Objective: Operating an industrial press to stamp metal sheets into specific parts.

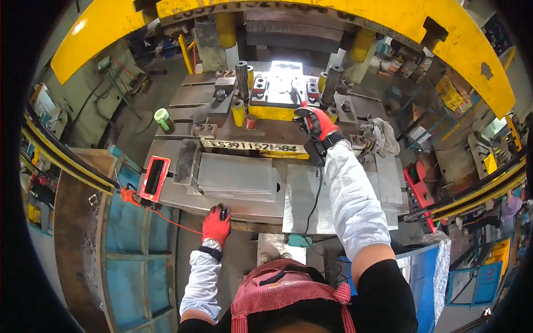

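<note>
My right hand, in a red glove with a white sleeve, reaches out to the front of the press die and grips a thin dark tool whose tip points at the die. A black cable hangs from the strap on that wrist. My left hand, also red-gloved, rests on the front edge of the steel table, its fingers over a small black knob. A stack of grey sheet metal blanks lies just beyond my left hand.
The yellow press frame arches overhead. Two dark guide posts flank the die. A red-framed box sits left on the table, a green roll behind it, and a grey rag right. A blue bin stands lower left.
</note>
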Demonstrator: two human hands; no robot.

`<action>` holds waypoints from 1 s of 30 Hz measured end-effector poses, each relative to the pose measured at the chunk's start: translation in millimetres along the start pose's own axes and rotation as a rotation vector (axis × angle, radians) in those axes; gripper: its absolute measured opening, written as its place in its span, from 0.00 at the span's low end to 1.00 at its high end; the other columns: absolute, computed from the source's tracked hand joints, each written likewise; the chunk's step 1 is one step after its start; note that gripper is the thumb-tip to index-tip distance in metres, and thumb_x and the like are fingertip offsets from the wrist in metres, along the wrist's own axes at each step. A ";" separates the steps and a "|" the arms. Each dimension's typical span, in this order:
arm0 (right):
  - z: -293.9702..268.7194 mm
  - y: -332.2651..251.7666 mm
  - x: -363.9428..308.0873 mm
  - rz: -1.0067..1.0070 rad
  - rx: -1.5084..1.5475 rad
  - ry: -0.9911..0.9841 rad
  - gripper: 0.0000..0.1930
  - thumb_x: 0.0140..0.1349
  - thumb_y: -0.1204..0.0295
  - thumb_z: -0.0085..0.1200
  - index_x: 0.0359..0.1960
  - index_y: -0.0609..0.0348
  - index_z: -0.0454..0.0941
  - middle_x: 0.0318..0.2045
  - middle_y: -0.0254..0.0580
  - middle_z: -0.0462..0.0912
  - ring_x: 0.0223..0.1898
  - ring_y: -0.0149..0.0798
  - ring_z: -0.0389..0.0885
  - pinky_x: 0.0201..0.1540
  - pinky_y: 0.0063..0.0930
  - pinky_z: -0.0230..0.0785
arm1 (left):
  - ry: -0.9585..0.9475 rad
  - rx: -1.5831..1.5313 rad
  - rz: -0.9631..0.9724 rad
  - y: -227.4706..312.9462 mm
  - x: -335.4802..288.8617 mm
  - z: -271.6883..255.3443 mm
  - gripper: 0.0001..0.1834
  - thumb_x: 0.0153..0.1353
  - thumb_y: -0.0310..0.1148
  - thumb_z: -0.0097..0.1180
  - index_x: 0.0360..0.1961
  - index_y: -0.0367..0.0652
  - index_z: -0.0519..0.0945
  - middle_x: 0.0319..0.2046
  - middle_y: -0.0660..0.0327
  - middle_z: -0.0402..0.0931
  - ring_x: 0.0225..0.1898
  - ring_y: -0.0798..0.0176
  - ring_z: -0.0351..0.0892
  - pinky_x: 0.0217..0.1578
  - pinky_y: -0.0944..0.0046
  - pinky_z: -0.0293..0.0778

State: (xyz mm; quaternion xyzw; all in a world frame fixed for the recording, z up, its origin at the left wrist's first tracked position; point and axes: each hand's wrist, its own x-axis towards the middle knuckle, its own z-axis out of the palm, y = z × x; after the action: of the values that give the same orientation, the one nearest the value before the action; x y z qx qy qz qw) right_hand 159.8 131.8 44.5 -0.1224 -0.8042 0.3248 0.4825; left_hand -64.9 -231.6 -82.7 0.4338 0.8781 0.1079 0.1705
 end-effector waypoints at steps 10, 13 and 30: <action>-34.8 -137.8 -173.9 0.745 0.406 0.327 0.19 0.55 0.74 0.51 0.50 0.64 0.69 0.24 0.34 0.73 0.16 0.25 0.66 0.18 0.19 0.59 | -0.948 -1.803 0.260 209.1 195.4 -65.3 0.23 0.61 0.48 0.43 0.48 0.41 0.70 0.39 0.53 0.74 0.40 0.58 0.73 0.43 0.60 0.70; -47.9 -158.9 -242.5 0.932 0.328 0.422 0.29 0.54 0.74 0.50 0.59 0.62 0.58 0.27 0.36 0.76 0.16 0.24 0.66 0.18 0.17 0.59 | -0.780 -1.669 0.074 266.6 223.3 -79.5 0.31 0.62 0.55 0.36 0.50 0.36 0.68 0.41 0.44 0.74 0.40 0.48 0.76 0.42 0.51 0.73; -31.6 -103.0 -328.6 1.075 0.297 0.745 0.15 0.61 0.57 0.47 0.38 0.56 0.74 0.13 0.27 0.67 0.11 0.22 0.61 0.12 0.17 0.52 | 0.131 -0.773 0.405 -23.5 -32.5 -82.0 0.14 0.59 0.40 0.52 0.37 0.41 0.79 0.20 0.61 0.73 0.20 0.69 0.68 0.22 0.66 0.63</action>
State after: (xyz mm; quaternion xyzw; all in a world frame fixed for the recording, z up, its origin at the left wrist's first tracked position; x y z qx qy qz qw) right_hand 364.6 -101.3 -108.1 -0.5422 -0.3578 0.5631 0.5108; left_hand -95.8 -275.1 -8.6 0.4938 0.6796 0.4867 0.2397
